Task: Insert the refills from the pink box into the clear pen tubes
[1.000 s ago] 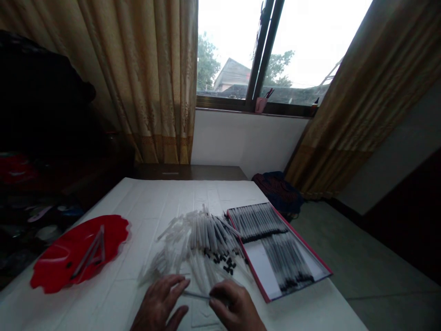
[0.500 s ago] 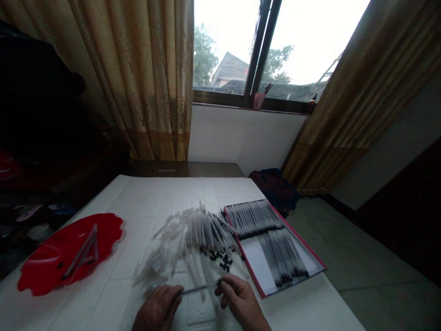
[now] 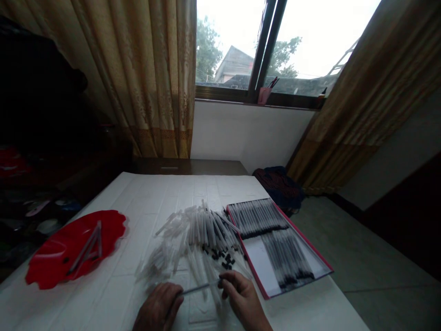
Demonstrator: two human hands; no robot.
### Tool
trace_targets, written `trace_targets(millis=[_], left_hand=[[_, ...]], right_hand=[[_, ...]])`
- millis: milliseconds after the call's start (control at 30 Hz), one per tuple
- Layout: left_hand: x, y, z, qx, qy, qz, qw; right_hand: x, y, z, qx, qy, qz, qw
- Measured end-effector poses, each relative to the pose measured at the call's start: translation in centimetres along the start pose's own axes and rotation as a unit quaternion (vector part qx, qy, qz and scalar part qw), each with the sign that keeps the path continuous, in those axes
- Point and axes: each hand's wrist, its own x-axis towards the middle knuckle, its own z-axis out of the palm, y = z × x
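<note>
My left hand [image 3: 159, 307] is closed around the left end of a slim, pen-like tube [image 3: 197, 289] that looks grey along its length. At the tube's other end, the fingertips of my right hand [image 3: 243, 296] are pinched together; whether they also hold a small cap is too blurred to tell. The tube lies almost level between both hands, low over the table. Just beyond them is a heap of clear tubes [image 3: 201, 227], some with dark cores. Small black caps [image 3: 225, 258] are scattered at the heap's right side.
A shallow pink-edged box [image 3: 257, 266] on the right holds two rows of dark-tipped tubes [image 3: 287, 257]. On the left, a red scalloped tray [image 3: 44, 257] carries a few tubes. These rest on a white table [image 3: 144, 188], with a window and curtains behind.
The view has shifted slightly, so the table items appear a little to the right. Both hands keep the same grip on the tube, with hardly any movement.
</note>
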Motion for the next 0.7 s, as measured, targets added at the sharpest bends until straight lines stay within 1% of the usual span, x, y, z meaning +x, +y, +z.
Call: trace_targets(millis=[133, 200, 367, 467, 533, 600, 667, 700], left_hand=[[0.09, 0.05, -0.10, 0.000, -0.022, 0.001, 1.000], [-0.09, -0.10, 0.10, -0.002, -0.024, -0.001, 1.000], [-0.43, -0.30, 0.69, 0.005, 0.017, -0.015, 1.000], [-0.16, -0.07, 0.39, 0.007, 0.027, -0.009, 1.000], [0.10, 0.09, 0.01, 0.008, 0.018, -0.006, 1.000], [0.23, 0.14, -0.23, 0.007, -0.003, -0.001, 1.000], [0.16, 0.06, -0.21, 0.006, -0.023, -0.002, 1.000], [0.06, 0.00, -0.12, 0.007, -0.022, -0.005, 1.000]], right_hand=[[0.07, 0.29, -0.09, 0.005, 0.002, 0.001, 1.000], [0.14, 0.42, -0.06, 0.004, 0.005, -0.002, 1.000], [0.17, 0.64, 0.04, -0.004, 0.011, -0.010, 1.000], [0.08, 0.60, 0.00, -0.006, 0.005, -0.011, 1.000], [0.03, 0.52, -0.04, -0.001, 0.003, -0.013, 1.000], [0.00, 0.43, -0.06, 0.005, 0.005, -0.015, 1.000], [0.00, 0.34, -0.07, 0.011, 0.008, -0.014, 1.000], [0.01, 0.29, -0.06, 0.014, 0.009, -0.014, 1.000]])
